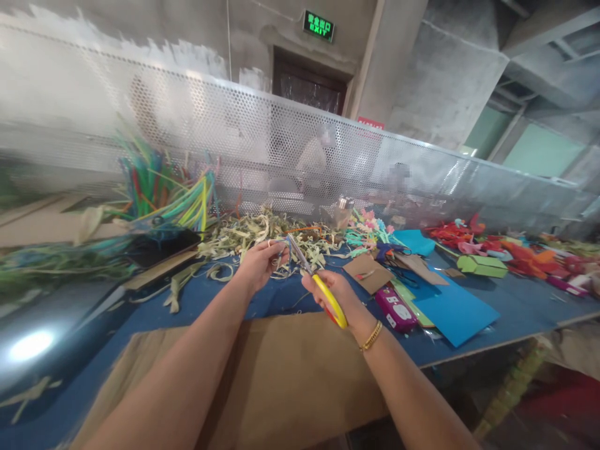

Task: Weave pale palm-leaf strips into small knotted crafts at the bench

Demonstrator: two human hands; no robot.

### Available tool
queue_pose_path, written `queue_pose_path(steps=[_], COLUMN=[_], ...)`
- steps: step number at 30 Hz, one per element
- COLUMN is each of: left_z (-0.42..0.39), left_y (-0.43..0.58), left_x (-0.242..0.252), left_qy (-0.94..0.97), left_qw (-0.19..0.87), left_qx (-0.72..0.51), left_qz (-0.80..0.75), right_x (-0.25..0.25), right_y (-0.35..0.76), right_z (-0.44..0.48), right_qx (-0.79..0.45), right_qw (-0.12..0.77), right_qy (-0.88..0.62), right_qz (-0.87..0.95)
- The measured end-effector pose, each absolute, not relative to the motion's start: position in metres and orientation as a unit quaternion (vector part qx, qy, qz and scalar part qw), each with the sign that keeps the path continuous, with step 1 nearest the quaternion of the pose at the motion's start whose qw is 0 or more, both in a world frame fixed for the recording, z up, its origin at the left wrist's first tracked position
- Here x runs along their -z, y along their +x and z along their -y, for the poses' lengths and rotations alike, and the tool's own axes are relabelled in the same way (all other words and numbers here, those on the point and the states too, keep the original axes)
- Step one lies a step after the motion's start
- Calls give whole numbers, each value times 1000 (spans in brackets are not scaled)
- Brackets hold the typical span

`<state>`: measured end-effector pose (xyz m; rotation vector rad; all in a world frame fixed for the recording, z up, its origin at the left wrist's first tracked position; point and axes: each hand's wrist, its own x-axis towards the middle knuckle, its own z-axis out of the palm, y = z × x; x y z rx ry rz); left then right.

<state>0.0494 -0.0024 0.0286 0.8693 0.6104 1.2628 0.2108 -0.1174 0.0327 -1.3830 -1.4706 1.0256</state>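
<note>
My right hand (335, 294) is wrapped round the yellow handle of a pair of scissors (328, 299), which has some red on it too. The metal blades point away and to the left, close to the fingertips of my left hand (262, 265). Those fingers are closed in a pinch on a small, thin bluish strand (285, 248); its exact kind is too small to tell. Behind both hands spreads a heap of pale green dry strips (244, 234). Beneath my forearms lies a brown cardboard sheet (300, 369) on the blue tabletop (272, 300).
Coloured pipe cleaners (159, 181) stand in a bundle at the left. To the right are a purple power strip (395, 309), blue paper (457, 309), a brown card (367, 273) and red and orange paper pieces (529, 250). A perforated metal screen (234, 137) runs along the back, with people behind it.
</note>
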Motion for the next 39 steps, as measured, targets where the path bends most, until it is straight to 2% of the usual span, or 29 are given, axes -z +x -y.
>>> queue_pose_path(steps=[2, 7, 39], left_z=[3, 3, 4], left_y=[50, 49, 50], left_x=[-29, -29, -28], left_qy=[385, 395, 434], left_qw=[675, 665, 651], left_qx=[-570, -581, -568], left_qz=[-266, -254, -253], right_x=[-37, -42, -34], right_y=[209, 205, 206], right_z=[120, 124, 116], right_qx=[-475, -533, -598], right_qw=[420, 408, 419], right_qy=[-539, -519, -481], right_qz=[554, 530, 485])
